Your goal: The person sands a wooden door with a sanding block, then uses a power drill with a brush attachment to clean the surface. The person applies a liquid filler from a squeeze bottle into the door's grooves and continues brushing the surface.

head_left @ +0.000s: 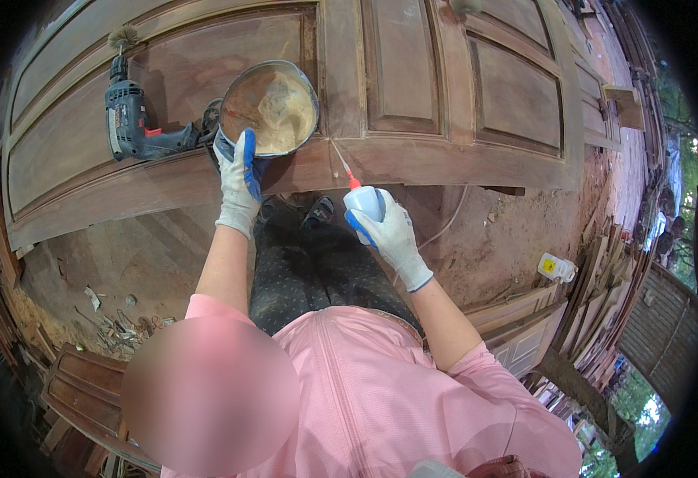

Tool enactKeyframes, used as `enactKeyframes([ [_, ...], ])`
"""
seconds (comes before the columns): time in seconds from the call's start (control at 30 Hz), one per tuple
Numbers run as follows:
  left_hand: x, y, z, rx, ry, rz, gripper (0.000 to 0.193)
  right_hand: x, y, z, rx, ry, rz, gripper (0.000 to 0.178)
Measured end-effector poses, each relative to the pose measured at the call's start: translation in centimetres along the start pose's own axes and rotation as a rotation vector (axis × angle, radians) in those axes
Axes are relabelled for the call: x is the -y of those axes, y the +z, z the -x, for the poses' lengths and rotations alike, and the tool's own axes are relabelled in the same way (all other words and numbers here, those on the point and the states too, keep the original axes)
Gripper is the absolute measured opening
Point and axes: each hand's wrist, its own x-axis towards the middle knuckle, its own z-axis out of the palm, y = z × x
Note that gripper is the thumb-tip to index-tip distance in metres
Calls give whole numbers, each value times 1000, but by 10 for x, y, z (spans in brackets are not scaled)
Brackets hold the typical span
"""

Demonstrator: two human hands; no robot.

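My left hand (239, 177), in a white work glove with blue palm, grips the near rim of a round metal bowl (238, 102). Tan powder (281, 111) lies inside the bowl, heaped toward its right side. My right hand (390, 237), gloved the same way, is wrapped round a white squeeze bottle (364, 205) with a red cap and a long thin nozzle. The nozzle tip points at a joint near the front edge of a brown panelled wooden door (413, 165). Whether the tip touches the wood, I cannot tell.
A dark power drill (130, 119) with a wire brush lies on the door, left of the bowl. Planks and door panels (516, 319) are stacked at right, near a white jug (556, 268). A wooden panel (86, 394) stands lower left. Debris (126, 327) litters the dirt floor.
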Motion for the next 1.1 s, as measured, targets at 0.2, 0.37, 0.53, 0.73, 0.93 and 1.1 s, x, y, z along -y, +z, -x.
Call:
enactKeyframes([
  [0.2,-3,4,3,-14,-25,3,65,-4,1,0,-6,-21,-3,56],
  [0.37,-5,6,5,-22,-19,23,67,-7,2,-1,-7,-26,-14,55],
  [0.53,-5,5,4,-11,-5,28,67,-8,1,-1,-12,-40,7,55],
  [0.73,-7,7,5,-23,-29,60,62,-3,-1,0,-27,-32,17,55],
  [0.93,-8,9,7,-6,-23,59,62,3,-6,0,-20,29,-15,55],
  [1.1,-10,10,8,-8,-28,45,65,7,-9,2,-25,52,-49,53],
])
